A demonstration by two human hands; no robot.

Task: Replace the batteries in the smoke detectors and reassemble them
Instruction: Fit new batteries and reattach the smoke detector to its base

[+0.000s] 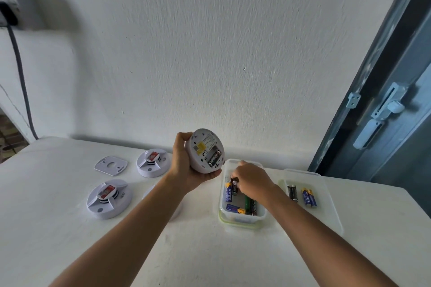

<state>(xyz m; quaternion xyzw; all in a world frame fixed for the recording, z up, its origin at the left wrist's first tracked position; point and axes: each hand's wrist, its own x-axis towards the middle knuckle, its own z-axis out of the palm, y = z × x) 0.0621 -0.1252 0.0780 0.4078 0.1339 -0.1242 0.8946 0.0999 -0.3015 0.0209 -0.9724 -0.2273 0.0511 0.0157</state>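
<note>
My left hand [186,165] grips a round white smoke detector [205,150] above the table, its back towards me. The open compartment shows one black battery [214,158]. My right hand [250,179] reaches into a clear plastic tub [242,215] and pinches a dark battery [235,185] by its end. Several blue, black and green batteries lie in the tub. Two more detectors [152,162] [109,198] sit face up on the left, and a loose mounting plate [111,165] lies beside them.
A clear lid [326,212] to the right of the tub carries black and blue batteries [300,193]. The white table meets a white wall at the back. A blue door [391,105] stands at the right. A dark cable [21,77] hangs at far left.
</note>
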